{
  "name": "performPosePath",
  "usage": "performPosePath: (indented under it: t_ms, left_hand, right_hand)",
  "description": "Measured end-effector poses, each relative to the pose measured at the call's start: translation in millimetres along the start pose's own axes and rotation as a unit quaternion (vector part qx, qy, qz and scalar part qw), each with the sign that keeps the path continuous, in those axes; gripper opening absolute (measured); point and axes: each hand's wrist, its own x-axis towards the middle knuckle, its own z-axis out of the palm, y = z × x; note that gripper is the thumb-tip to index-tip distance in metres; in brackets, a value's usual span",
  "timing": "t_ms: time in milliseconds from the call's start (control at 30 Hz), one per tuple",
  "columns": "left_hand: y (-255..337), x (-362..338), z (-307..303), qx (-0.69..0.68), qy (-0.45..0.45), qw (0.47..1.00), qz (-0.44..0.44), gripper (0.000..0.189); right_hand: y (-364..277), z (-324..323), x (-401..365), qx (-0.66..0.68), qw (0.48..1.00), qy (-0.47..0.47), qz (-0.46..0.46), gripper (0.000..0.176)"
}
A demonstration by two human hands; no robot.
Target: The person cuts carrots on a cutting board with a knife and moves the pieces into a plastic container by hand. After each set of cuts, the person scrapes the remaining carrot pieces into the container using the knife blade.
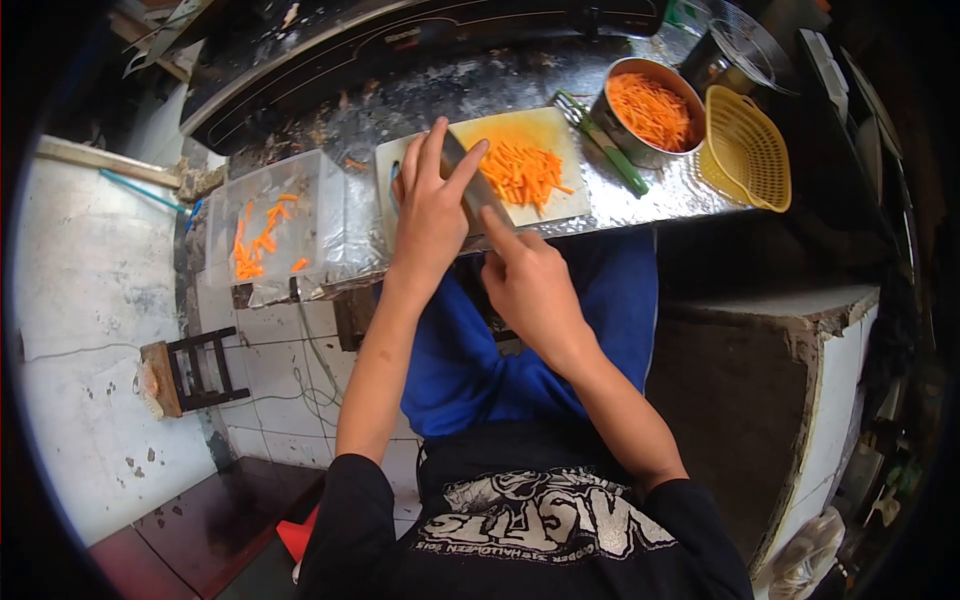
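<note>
A knife (483,192) lies slantwise over a pale cutting board (572,202). My right hand (538,290) is closed round its handle end, with the index finger stretched along the blade. Across the blade from the left comes my left hand (432,205), fingers spread, the thumb side over the board near the carrot. Whether it presses on the blade or on something under the palm is hidden. Cut carrot strips (525,175) are heaped on the board, right of the knife. A bluish object shows partly at the board's left edge.
Left of the board, a clear plastic tray (222,215) holds some carrot strips. On the right are a green-handled tool (622,168), a metal pot (648,152) full of carrot strips and a yellow basket (745,150). A black stove (430,38) stands behind.
</note>
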Motion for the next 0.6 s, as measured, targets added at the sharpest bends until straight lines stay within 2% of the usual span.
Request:
performPosePath:
  t_ms: [67,133,167,200,267,333,367,433,467,533,567,600]
  left_hand:
    - [7.2,-3.5,-17.6,-0.024,0.044,0.999,-0.012,0.057]
    - [3.8,-12.9,-38.7,-0.01,0.096,0.995,-0.006,0.046]
    - [-2.3,-17.5,-51.9,-0.027,0.131,0.991,-0.017,0.037]
    - [-12.2,-18.8,-68.0,-0.011,0.134,0.991,-0.023,0.037]
    - [-38.5,-23.9,-103.3,-0.045,0.113,0.979,-0.166,0.032]
    - [-79.7,-22.5,-129.9,-0.003,0.035,0.958,-0.284,0.031]
    - [-112.4,-24.2,-135.6,0.001,0.038,0.957,-0.286,0.031]
    - [-176.1,-31.5,-131.4,0.102,0.004,0.976,-0.191,0.028]
    - [-184.2,-30.1,-131.9,0.104,0.005,0.976,-0.191,0.028]
    - [-197.1,-23.4,-132.1,0.061,-0.095,0.973,-0.203,0.029]
    - [-203.4,-20.4,-130.7,0.061,-0.094,0.973,-0.201,0.029]
    - [-207.1,-17.4,-129.1,0.066,-0.134,0.971,-0.185,0.027]
  right_hand:
    - [3.3,5.0,4.2,0.102,0.993,0.06,-0.028,0.053]
    - [-5.3,-4.3,3.9,0.156,0.986,0.025,0.055,0.055]
    - [-3.9,-7.2,2.5,0.158,0.986,0.01,0.056,0.056]
    - [-0.6,-9.5,0.4,0.157,0.986,-0.004,0.057,0.056]
    - [5.9,-12.0,-5.0,0.185,0.981,-0.029,0.056,0.056]
    - [13.7,-9.0,-8.6,0.208,0.977,-0.024,0.042,0.056]
    - [13.2,-10.8,-8.8,0.214,0.975,-0.035,0.057,0.056]
    - [7.9,-11.7,-7.7,0.239,0.967,-0.04,0.072,0.057]
    - [5.1,-12.6,-7.6,0.241,0.967,-0.041,0.07,0.057]
    - [1.1,-14.6,-6.7,0.239,0.967,-0.05,0.072,0.057]
    - [0.7,-14.5,-7.2,0.239,0.967,-0.048,0.071,0.057]
    - [0.9,-14.4,-8.3,0.239,0.967,-0.047,0.073,0.057]
